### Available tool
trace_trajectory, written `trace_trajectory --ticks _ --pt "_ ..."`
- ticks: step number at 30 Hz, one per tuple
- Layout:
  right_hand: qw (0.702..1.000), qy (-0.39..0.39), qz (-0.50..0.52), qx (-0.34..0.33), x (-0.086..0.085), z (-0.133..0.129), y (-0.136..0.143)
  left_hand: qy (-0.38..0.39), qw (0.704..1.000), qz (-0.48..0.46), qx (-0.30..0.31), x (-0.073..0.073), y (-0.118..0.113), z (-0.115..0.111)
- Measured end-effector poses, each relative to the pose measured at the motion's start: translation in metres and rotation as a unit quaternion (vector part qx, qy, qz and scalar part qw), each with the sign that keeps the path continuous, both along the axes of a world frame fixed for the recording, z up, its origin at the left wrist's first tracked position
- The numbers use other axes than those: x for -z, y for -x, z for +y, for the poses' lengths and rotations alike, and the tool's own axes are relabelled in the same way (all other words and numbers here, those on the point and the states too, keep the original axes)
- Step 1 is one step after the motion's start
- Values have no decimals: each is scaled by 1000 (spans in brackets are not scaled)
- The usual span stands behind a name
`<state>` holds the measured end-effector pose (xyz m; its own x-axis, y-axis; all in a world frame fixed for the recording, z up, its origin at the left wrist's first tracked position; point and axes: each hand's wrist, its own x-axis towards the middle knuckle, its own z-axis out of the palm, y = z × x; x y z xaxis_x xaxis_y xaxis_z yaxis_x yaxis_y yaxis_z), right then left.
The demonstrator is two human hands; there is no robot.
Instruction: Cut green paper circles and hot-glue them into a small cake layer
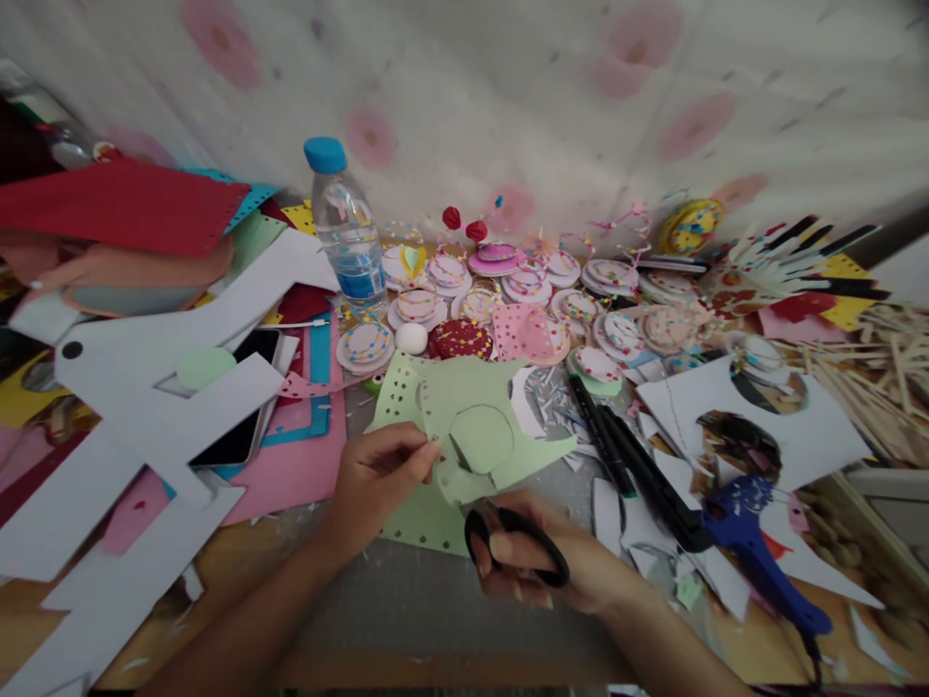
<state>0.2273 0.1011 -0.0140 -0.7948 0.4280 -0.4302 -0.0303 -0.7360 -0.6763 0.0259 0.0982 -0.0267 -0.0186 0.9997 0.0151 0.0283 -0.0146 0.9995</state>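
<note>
My left hand [388,479] pinches the left edge of a pale green paper sheet [450,387] between thumb and fingers. A circle outline is drawn on the sheet, and a slit runs along the circle's lower left. My right hand [541,552] has its fingers through the black handles of a pair of scissors [555,552]. The scissors sit at the lower edge of the green sheet, just below the circle; their blades are mostly hidden. Beneath lies another green piece with small punched shapes along its edges.
A water bottle [348,227] with a blue cap stands behind, beside several decorated paper discs [500,257]. White card strips [145,387] and a phone [239,416] lie left. To the right are a black long-handled tool [645,474], a blue glue gun [762,552], cut white card [820,416] and wooden sticks [863,378].
</note>
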Motion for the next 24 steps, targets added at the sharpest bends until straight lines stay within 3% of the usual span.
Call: trace_trajectory --ticks 9,16,24 --pt "1000 -6 0 28 6 0 -1 -37 999 -6 23 -4 -4 0" --pt "999 -11 -20 29 6 1 0 7 999 -20 25 0 -3 -2" --pt "1000 -12 -20 6 12 2 -1 89 987 -112 66 9 2 2"
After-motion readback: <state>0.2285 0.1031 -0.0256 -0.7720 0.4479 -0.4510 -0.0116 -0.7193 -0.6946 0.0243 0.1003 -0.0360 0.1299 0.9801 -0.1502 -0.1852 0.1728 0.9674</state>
